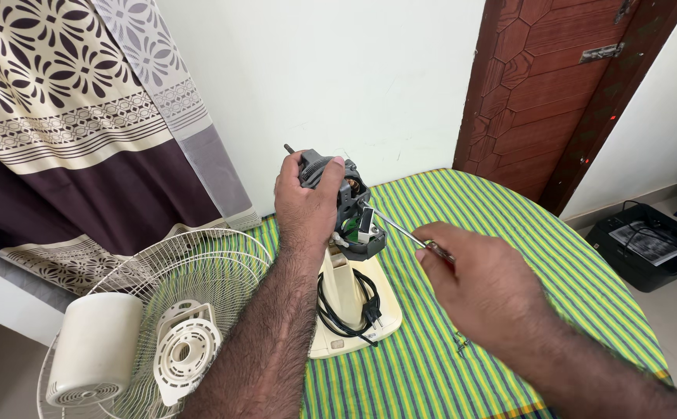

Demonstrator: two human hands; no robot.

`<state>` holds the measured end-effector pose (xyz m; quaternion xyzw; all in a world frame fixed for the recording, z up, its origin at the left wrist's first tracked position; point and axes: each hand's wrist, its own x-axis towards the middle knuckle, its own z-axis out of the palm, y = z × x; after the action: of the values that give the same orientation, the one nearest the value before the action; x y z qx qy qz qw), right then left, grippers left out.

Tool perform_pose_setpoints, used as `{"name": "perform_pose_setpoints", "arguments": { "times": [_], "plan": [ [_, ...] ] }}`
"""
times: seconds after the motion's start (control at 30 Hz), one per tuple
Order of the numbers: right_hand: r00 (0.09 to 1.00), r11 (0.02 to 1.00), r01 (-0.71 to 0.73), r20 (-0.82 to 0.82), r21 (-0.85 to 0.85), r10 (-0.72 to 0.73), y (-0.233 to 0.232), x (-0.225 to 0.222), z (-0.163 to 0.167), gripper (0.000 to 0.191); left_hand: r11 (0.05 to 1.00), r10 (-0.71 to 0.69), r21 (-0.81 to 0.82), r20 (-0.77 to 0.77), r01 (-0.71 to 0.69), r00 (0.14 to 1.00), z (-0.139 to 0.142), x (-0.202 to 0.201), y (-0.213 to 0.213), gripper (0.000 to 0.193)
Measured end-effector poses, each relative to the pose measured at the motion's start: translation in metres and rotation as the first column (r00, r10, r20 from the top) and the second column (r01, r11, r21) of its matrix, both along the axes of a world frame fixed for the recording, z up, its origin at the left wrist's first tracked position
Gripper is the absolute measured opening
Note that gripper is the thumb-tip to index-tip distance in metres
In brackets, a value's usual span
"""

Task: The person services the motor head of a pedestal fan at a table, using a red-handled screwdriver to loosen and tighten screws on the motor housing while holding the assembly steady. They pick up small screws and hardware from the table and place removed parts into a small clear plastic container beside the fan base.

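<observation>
The left hand (305, 203) is wrapped over the top of a bare fan motor (344, 203), fingers closed around its dark grey housing. The motor stands near the far edge of the table, on top of a cream fan stand (348, 299). Its cover is off: copper windings show inside the metal frame, a green part and a small white block sit low on its front, and a short shaft pokes out on the far left.

The right hand (484, 281) is closed around a screwdriver (404, 231), whose thin metal shaft points left and far, with its tip at the motor's front. A black power cord (352, 310) with its plug lies coiled on the stand's base. A green and yellow striped tablecloth (509, 248) covers the table. At near left lie a white wire fan guard (199, 264) and a cream motor cover (94, 349).
</observation>
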<state>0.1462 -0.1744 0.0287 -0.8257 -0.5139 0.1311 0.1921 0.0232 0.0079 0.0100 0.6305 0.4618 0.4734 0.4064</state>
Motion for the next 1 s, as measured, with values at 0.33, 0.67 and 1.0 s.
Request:
{"name": "perform_pose_setpoints", "arguments": {
  "times": [0.33,0.67,1.0],
  "plan": [
    [0.309,0.981,0.192,-0.95,0.019,-0.042,0.004,0.009,0.001,0.028,1.0,0.012,-0.015,-0.001,-0.012,1.0,0.004,0.0,-0.002,0.053],
    [0.604,0.992,0.123,-0.795,0.024,-0.056,0.0,0.003,-0.001,0.023,0.996,-0.019,0.09,0.085,0.011,0.996,-0.001,0.001,0.0,0.05],
    [0.428,0.944,0.33,-0.894,0.016,-0.135,-0.019,0.045,-0.049,0.021,0.98,0.11,0.118,0.34,-0.159,0.934,-0.053,-0.015,-0.025,0.053]
  ]
}}
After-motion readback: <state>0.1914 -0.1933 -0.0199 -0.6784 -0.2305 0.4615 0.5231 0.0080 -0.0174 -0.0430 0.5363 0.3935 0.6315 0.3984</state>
